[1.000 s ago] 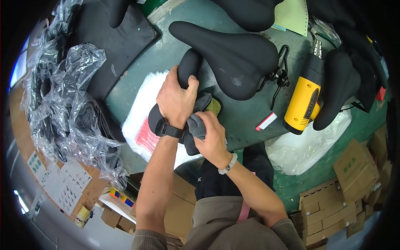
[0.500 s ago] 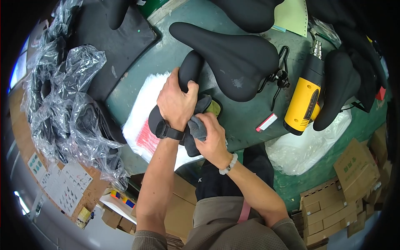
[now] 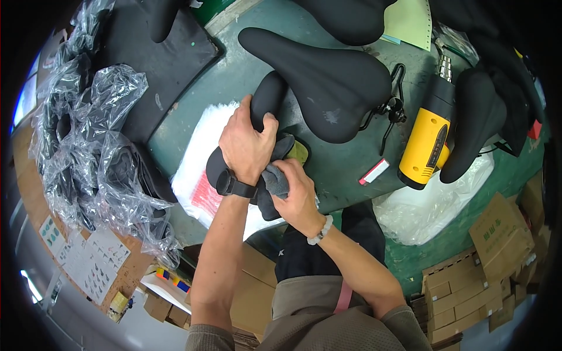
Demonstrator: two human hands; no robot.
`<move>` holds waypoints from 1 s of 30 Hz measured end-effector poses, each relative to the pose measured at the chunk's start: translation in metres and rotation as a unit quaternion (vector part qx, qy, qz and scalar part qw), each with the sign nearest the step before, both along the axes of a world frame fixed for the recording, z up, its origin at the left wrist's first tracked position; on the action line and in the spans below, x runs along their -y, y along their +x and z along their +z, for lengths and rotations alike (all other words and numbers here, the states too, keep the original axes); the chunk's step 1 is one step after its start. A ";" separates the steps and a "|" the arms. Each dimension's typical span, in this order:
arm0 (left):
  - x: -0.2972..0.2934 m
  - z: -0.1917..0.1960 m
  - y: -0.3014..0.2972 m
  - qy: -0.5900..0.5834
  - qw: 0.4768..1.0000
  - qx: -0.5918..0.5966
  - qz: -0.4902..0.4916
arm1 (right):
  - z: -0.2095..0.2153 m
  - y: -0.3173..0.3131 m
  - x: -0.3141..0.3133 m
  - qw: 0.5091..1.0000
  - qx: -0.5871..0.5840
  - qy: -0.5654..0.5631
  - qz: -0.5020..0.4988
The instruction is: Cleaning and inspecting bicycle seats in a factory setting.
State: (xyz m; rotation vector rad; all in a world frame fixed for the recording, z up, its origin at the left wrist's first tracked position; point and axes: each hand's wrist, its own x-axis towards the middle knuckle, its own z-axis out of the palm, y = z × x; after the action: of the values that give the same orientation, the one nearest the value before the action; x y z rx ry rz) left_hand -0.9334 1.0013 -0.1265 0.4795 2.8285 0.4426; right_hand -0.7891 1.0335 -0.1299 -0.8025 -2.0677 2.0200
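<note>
My left hand, with a black watch at the wrist, grips a black bicycle saddle near its narrow nose and holds it down on the green worktable. My right hand, with a bead bracelet, presses a grey cloth against the saddle's wide rear end. A clear plastic bag with a red print lies under the saddle. A yellowish patch shows beside the cloth, partly hidden by my hands.
A larger black saddle lies just beyond, with more saddles at the far and right edges. A yellow heat gun lies to the right, a small white and red stick before it. Crumpled plastic bags pile at left; cardboard boxes stand at lower right.
Almost nothing differs. Both hands stay on the saddle; my right hand with the cloth has shifted only slightly.
</note>
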 end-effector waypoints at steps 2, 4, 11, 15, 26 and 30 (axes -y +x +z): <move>-0.003 0.002 0.001 0.002 1.000 0.002 0.008 | 0.000 0.000 0.000 1.000 -0.002 0.003 0.000; -0.005 0.005 0.001 0.005 1.000 0.004 0.016 | 0.000 0.000 -0.001 1.000 -0.004 0.006 -0.001; -0.003 0.001 0.000 0.004 1.000 0.010 0.000 | -0.001 0.000 -0.002 1.000 0.000 0.003 0.003; 0.012 0.003 -0.004 0.099 0.994 0.054 -0.006 | 0.001 -0.002 -0.004 1.000 -0.001 0.010 -0.002; 0.064 0.014 0.016 -0.036 0.998 0.043 0.028 | 0.008 -0.048 -0.010 0.985 -0.014 0.150 0.078; 0.057 0.013 0.015 -0.060 0.997 0.024 0.050 | -0.007 -0.128 -0.035 0.966 -0.023 0.255 0.035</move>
State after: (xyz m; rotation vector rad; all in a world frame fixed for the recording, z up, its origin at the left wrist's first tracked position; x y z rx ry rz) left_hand -0.9180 0.9445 -0.1131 0.3019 2.8210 0.2960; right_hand -0.9168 1.0689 -0.1373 -0.5827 -2.4526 1.4008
